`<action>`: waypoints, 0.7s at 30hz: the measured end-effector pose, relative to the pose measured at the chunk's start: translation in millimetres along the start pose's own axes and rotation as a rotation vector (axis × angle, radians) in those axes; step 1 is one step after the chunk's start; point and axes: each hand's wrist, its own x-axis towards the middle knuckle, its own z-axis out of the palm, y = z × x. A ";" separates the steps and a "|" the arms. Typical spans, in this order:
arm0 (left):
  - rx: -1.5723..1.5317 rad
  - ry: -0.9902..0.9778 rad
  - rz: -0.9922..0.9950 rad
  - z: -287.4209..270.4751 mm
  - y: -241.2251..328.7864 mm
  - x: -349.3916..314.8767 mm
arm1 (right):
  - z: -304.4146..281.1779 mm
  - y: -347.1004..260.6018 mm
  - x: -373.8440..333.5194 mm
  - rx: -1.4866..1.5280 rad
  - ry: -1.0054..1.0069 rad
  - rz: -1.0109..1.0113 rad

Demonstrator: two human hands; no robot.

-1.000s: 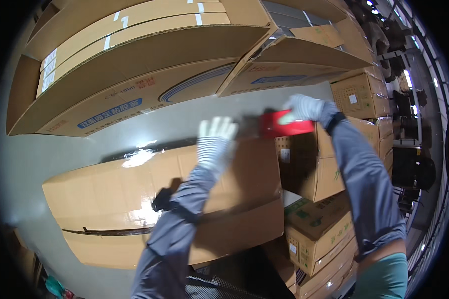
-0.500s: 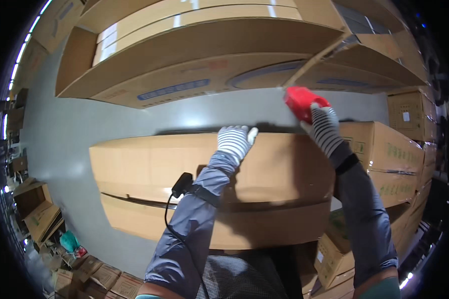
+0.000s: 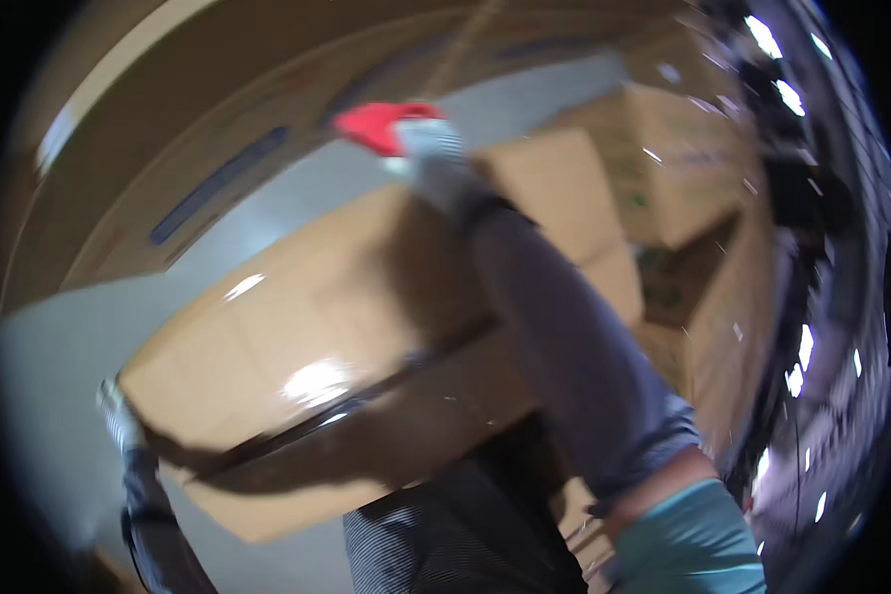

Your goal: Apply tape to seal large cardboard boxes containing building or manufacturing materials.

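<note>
In front of me lies a long brown cardboard carton [image 3: 267, 337], with a dark taped seam along its length and glossy reflections on it. My right hand [image 3: 431, 148], in a striped glove, is closed round a red tape dispenser [image 3: 378, 129] above the carton's far edge. The dispenser is blurred, and its tape cannot be made out. At the carton's left end is my left hand [image 3: 119, 416], also gloved. Its fingers are stretched out along the end corner, seemingly touching it; blur hides the exact contact.
Beyond a strip of grey floor [image 3: 49, 346] stands a large open carton [image 3: 129, 198] with blue print. More brown cartons [image 3: 693, 168] are stacked at the right, close to the long carton's end. Bright lights streak along the right rim.
The view has swung round, so the long carton now slants. My left hand has gone from the carton's far edge to its left end. My right hand still holds the red tape dispenser.
</note>
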 end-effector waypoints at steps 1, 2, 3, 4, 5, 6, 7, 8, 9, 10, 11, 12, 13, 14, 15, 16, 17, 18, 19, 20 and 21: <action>-0.127 0.089 0.017 32.7 20.9 -34.5 | -13.6 0.9 6.9 -0.070 -0.261 0.190; -0.151 0.131 -0.113 49.0 68.0 -67.2 | -23.9 -6.8 7.5 -0.161 -0.423 0.287; -0.013 0.209 0.069 30.6 38.0 -32.7 | -23.1 -10.7 16.0 -0.210 -0.371 0.256; 0.145 0.307 0.230 6.1 -2.6 -0.6 | -28.4 -22.3 14.9 -0.167 -0.380 0.324; 0.129 0.271 0.253 20.5 -3.9 -2.5 | -39.4 -18.2 2.0 -0.170 -0.451 0.366; 0.138 0.219 0.329 30.6 -5.7 -2.3 | -49.4 -14.1 -8.7 -0.192 -0.468 0.359; 0.149 0.172 0.403 38.3 -7.6 0.5 | -59.0 -9.5 -19.6 -0.199 -0.489 0.386; 0.160 0.165 0.422 33.2 -9.6 9.0 | -63.5 -18.7 -22.4 -0.184 -0.503 0.406; 0.122 0.116 0.394 34.9 -7.5 11.1 | -66.8 -19.2 -33.1 -0.184 -0.512 0.474; 0.086 0.071 0.364 35.2 -3.9 16.2 | -72.0 -18.9 -46.5 -0.180 -0.412 0.462; 0.186 0.058 0.405 51.4 15.1 -3.9 | -77.2 -12.6 -65.6 -0.180 -0.438 0.518; 0.205 0.062 0.419 44.8 23.5 -2.7 | -81.8 -18.5 -74.1 -0.139 -0.434 0.563; 0.183 0.055 0.436 44.1 29.7 -0.9 | -82.8 -19.4 -94.5 -0.182 -0.336 0.478; 0.147 0.033 0.455 52.5 35.8 -0.8 | -82.3 -13.3 -110.8 -0.228 -0.317 0.507; 0.172 0.039 0.508 61.0 40.3 -0.9 | -77.0 -10.7 -127.3 -0.305 -0.294 0.527; 0.161 0.033 0.525 66.1 41.7 -0.1 | -70.7 -13.8 -136.6 -0.374 -0.270 0.545; 0.129 0.027 0.559 63.3 40.5 4.3 | -60.5 -32.6 -138.5 -0.311 -0.246 0.561; 0.093 0.024 0.593 58.2 42.8 6.6 | -50.8 -59.0 -139.4 -0.249 -0.218 0.570; 0.070 -0.048 0.507 51.6 59.4 -11.3 | -46.7 -102.7 -129.9 -0.225 -0.224 0.422; 0.010 -0.063 0.493 54.0 72.5 -24.1 | -39.6 -131.5 -116.8 -0.209 -0.261 0.369; -0.025 -0.101 0.504 52.0 76.7 -25.3 | -23.5 -171.8 -98.5 -0.222 -0.272 0.365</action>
